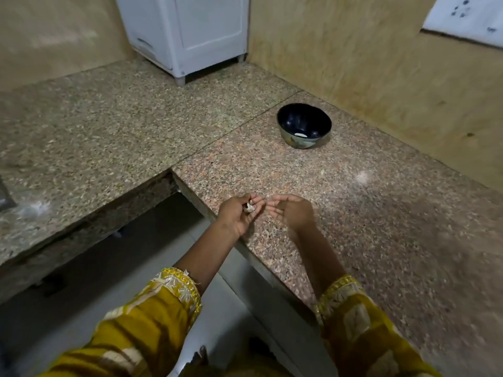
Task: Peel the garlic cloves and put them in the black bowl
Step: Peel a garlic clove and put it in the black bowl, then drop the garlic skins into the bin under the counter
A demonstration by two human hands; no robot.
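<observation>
The two hands hang close together over the near edge of the speckled granite desk, just below the middle of the view, their fingertips nearly meeting but not touching. The left hand has its fingers curled round a garlic clove, pinching it at the tips; the clove looks pale, with papery skin on it. The right hand, at 3 o'clock from the left, lies palm up with its fingers loosely bent, and nothing shows in it. The black bowl stands upright on the desk at about 1 o'clock from the hands, well apart from them and near the wall. A small pale spot shows at its bottom; whether this is a peeled clove or a glint cannot be told. At 11 o'clock from the bowl a white cabinet stands on short feet in the far corner of the desk. A white sheet hangs on the wall at 2 o'clock of the view. Yellow patterned sleeves cover both forearms at 6 o'clock, above a grey floor.
</observation>
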